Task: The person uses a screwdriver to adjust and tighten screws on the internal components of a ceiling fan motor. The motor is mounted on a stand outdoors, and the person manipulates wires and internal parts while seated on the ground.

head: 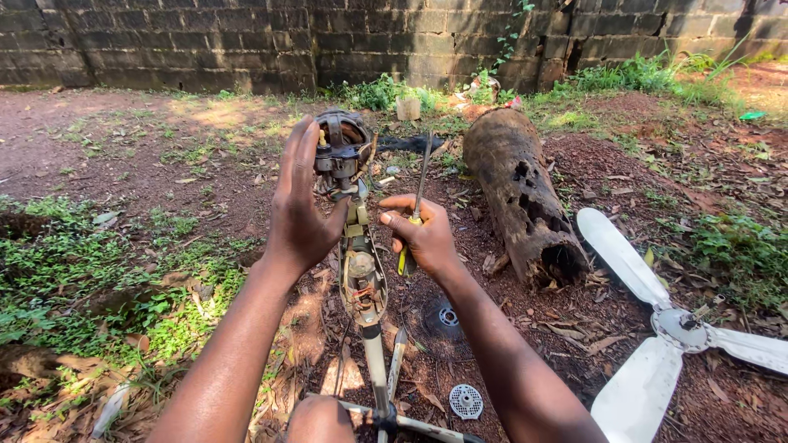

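Outdoors, two bare hands work on one stripped fan stand (362, 279), its motor head (340, 148) at the top with the casing off. The left hand (300, 205) is wrapped around the side of the motor head, fingers upright and thumb pressing the stem just below it, so the motor sits right in that grasp. The right hand (420, 236) is closed around one screwdriver (416, 205) with a yellow handle, its shaft pointing up just beside the stem and near the motor; whether the tip touches anything is hard to tell from this angle. One white three-bladed fan blade (657, 328) lies on the ground well to the right. One hollow rotten log (519, 193) lies between it and the hands. One small round white grille cap (466, 401) and one dark round disc (443, 316) rest on the soil near the stand's base. The ground (164, 156) is bare reddish earth with dry leaves and patches of green weeds, closed off behind by a weathered block wall (205, 41).
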